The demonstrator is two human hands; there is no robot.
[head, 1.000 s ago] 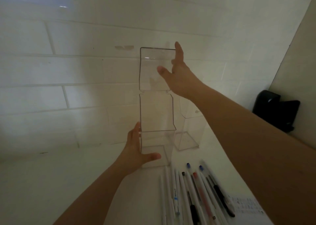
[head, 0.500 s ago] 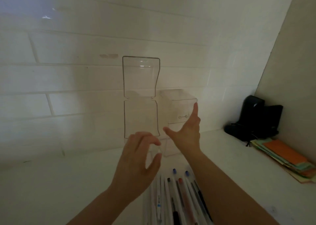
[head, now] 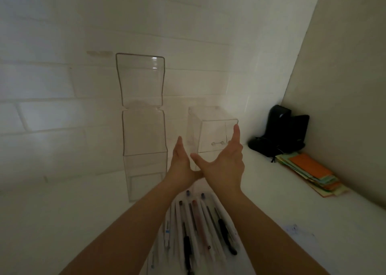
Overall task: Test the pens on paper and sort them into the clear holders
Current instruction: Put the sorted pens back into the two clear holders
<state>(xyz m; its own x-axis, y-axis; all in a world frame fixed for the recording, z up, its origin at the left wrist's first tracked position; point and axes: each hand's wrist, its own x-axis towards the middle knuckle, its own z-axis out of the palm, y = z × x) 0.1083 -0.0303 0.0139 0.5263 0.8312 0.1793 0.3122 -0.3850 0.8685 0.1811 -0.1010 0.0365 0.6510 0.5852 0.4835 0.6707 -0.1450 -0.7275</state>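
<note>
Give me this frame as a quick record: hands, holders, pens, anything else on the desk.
left hand: open, fingers straight, at the left side of the short holder
right hand: open, fingers straight, at its right side
short holder: clear, lid down, contact with the hands unclear
tall holder: clear, lid flipped up, nothing visible inside, left of the short one
pens: lying in a row on the desk, near edge
paper stack: coloured sheets, right
black object: back right corner

Two clear holders are seen on the white table [head: 62,222]: a tall holder [head: 144,128] with its lid raised and a shorter holder [head: 211,132]. The left hand [head: 181,166] and right hand [head: 224,164] are held open around the shorter one. Pens [head: 200,228] lie below.
</note>
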